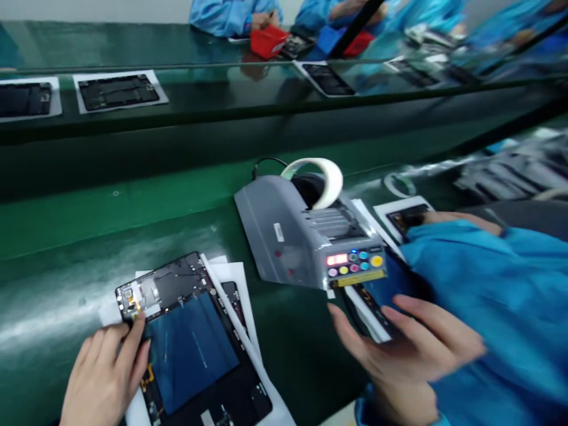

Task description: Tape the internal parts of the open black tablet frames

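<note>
My left hand (pixel 106 370) rests at the left edge of an opened tablet-like device (pixel 177 278), its index finger on the small parts near the upper left corner. The device has a blue panel (pixel 190 349) in its middle and lies on white sheets (pixel 237 275). A grey tape dispenser (pixel 279 236) with a lit button panel and a roll of pale tape (pixel 332 180) stands to the right. Just below its front, my right hand (pixel 408 349) is held with thumb and fingers apart, slightly blurred; a small white tape piece (pixel 331 293) is near its thumb tip.
Beside me on the right, a person's blue sleeve (pixel 479 284) and hand (pixel 461 220) reach to another device (pixel 406 219). More devices (pixel 118 92) lie on the raised shelf (pixel 199 89). Across it are people in blue and a red bin (pixel 267 41).
</note>
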